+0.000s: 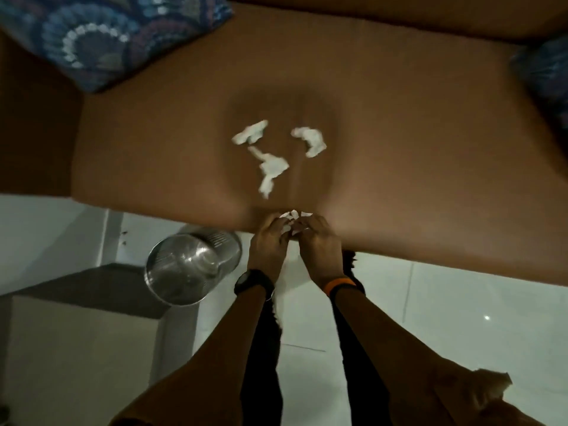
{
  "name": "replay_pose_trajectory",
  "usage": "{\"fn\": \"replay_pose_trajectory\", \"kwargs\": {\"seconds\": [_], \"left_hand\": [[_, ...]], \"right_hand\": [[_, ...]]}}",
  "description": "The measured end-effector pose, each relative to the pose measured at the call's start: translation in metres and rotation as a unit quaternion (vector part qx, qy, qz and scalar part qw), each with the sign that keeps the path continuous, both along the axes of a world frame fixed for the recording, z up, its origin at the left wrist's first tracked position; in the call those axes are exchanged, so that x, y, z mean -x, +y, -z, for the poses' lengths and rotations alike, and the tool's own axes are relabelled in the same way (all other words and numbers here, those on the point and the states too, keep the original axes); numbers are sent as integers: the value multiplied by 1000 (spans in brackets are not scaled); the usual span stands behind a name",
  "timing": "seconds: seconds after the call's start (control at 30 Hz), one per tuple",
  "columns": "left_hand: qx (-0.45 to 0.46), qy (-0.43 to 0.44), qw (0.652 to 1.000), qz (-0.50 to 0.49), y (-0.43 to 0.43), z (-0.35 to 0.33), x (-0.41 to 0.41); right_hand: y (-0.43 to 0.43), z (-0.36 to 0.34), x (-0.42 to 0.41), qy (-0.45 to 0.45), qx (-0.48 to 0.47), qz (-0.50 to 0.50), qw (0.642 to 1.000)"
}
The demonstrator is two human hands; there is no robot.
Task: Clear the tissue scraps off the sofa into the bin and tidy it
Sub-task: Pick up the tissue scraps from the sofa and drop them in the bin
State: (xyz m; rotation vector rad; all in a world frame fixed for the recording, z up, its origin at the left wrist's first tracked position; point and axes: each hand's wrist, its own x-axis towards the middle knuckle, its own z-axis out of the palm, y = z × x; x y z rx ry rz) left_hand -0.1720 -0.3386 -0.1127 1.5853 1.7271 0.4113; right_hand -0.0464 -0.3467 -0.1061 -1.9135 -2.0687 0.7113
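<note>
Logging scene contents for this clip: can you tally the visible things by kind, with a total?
Loose tissue scraps on the sofa seat: 3
Tissue scraps gathered between the left hand and right hand: 1 bunch
Metal bins on the floor: 1
Patterned cushions: 2
Wristbands: 2
Total: 9

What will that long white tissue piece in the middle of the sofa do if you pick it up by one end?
The long tissue scrap looks thin and crumpled, so it would probably dangle limply rather than stay stiff. It seems very light and might tear where it narrows. Lying flat on the sofa, it is unlikely to roll.
</note>
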Motion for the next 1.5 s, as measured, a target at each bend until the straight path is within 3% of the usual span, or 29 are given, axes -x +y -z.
{"fn": "replay_pose_trajectory", "kwargs": {"seconds": [0.17,0.3,0.4,0.6,0.73,0.83,0.93,1.0,1.13,1.23,1.4,1.5], "left_hand": [[24,86,993,-80,-40,29,134],[81,90,987,-106,-68,66,208],[107,87,980,-146,-79,100,239],[215,80,969,-93,-85,150,265],[159,106,977,-95,-81,129,257],[41,159,984,-76,-70,88,233],[-90,121,986,-67,-35,46,195],[-122,85,988,-41,-1,31,169],[-120,53,991,13,79,21,115],[-124,46,990,48,132,24,88],[-47,101,990,82,185,29,57],[-78,115,985,98,187,29,46]], "right_hand": [[-20,25,133,43,39,-32,998],[-37,70,211,48,92,-85,991],[-48,103,247,59,123,-120,983],[-48,146,279,-8,182,-173,968],[-44,115,270,29,132,-149,980],[-33,75,242,74,29,-60,995],[-2,38,196,80,-47,34,995],[25,26,165,41,-77,80,993],[77,22,108,-35,-69,139,987],[99,28,83,-52,-34,103,993],[118,19,38,-83,-79,120,986],[136,16,17,-85,-91,130,984]]}}
